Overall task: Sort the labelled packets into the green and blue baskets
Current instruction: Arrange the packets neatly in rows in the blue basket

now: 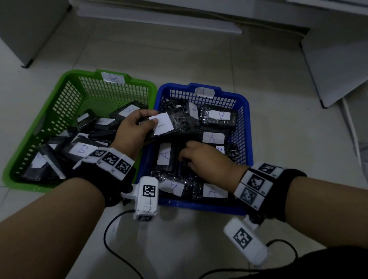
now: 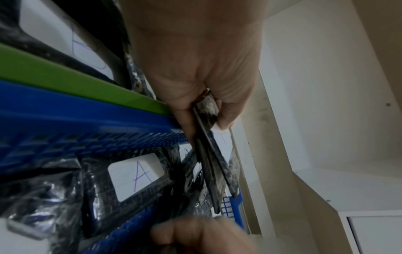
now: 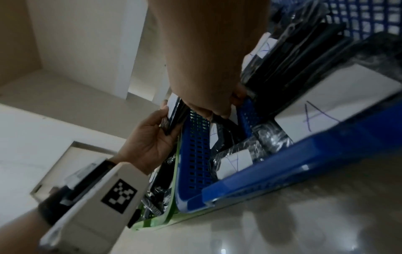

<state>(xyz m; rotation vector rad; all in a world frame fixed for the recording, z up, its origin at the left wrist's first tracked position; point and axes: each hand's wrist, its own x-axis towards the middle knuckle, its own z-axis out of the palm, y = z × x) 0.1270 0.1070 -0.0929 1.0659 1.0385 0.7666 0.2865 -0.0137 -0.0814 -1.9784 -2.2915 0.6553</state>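
Note:
A green basket tagged B holds black packets with B labels. To its right, a blue basket tagged A holds packets with A labels. My left hand pinches a black packet by its white label, above the wall shared by the two baskets; its letter is too blurred to read. In the left wrist view the held packet shows edge-on between thumb and fingers. My right hand is down in the blue basket, fingers curled on a dark packet there.
Both baskets stand side by side on a pale tiled floor. White cabinet panels stand at the right and a grey one at the left. Black cables trail across the floor near me.

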